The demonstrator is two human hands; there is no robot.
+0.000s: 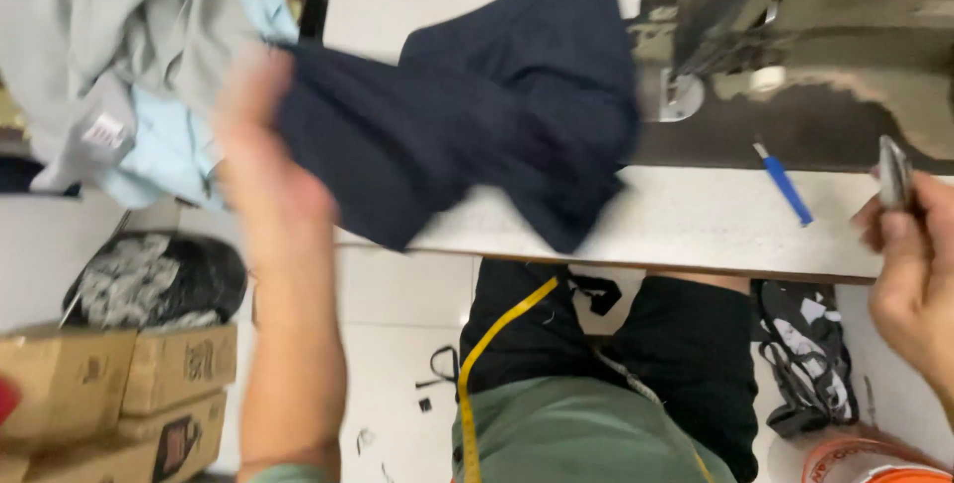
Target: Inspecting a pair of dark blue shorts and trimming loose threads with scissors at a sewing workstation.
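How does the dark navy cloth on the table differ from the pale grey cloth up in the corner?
The navy cloth is very dark; the grey cloth is pale. The navy cloth lies spread on the white table, one corner hanging over its edge, gripped by the left hand; the grey cloth sits bunched in a heap at the far left, unheld, with a small label showing. Both are soft, crumpled fabric.
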